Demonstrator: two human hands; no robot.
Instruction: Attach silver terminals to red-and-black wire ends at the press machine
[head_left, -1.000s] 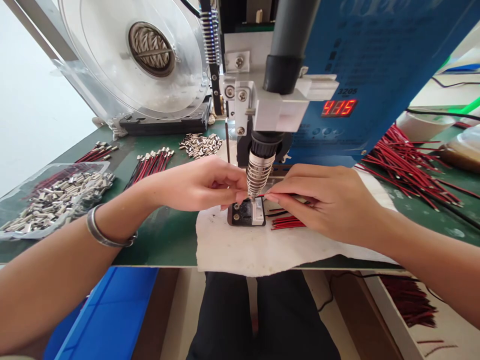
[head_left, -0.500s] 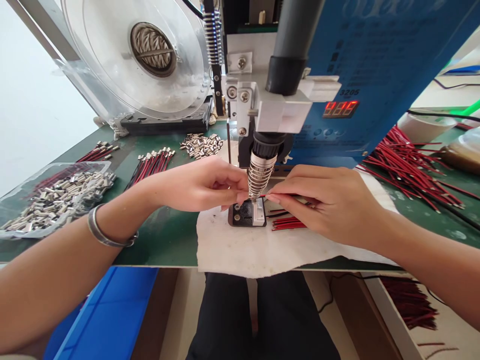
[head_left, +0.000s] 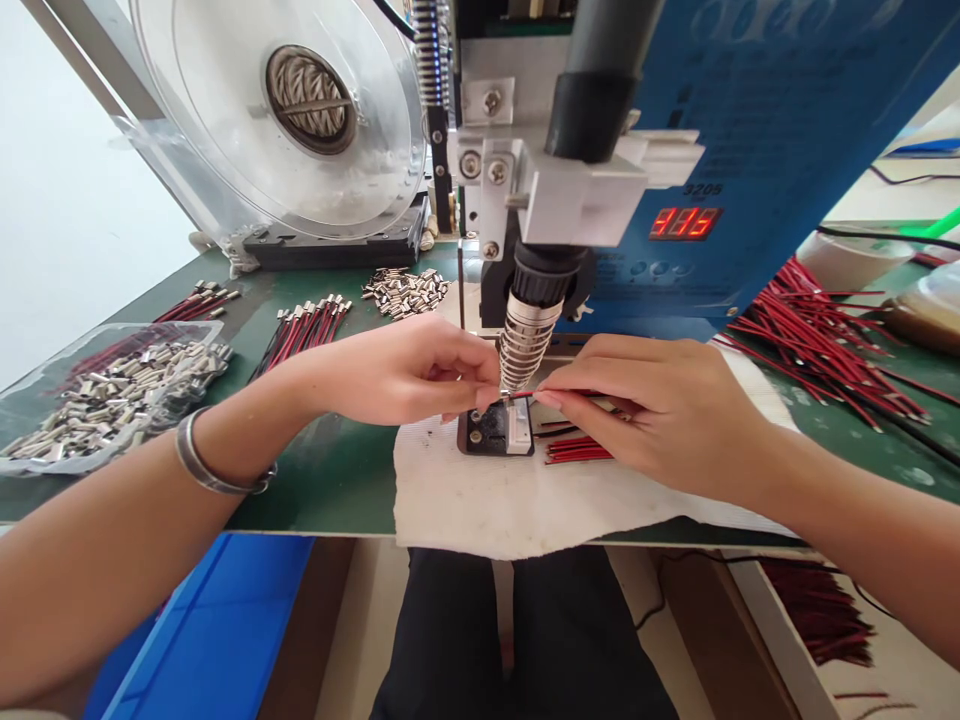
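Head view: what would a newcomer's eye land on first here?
Dead centre, the left hand and right hand pinch a thin red wire under the ribbed metal tip of the blue machine, above a white cloth. Its red number display glows up right, over a heap of red wires at the right edge. A big clear reel stands at the upper left.

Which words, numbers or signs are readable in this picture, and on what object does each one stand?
"3205": small dark print on the blue machine panel, just above the red display, partly covered.
"415": glowing digits of the red display; the first digit is uncertain.
Large pale letters at the panel's top: too blurred to read.
Small marks under the display: too small to read.
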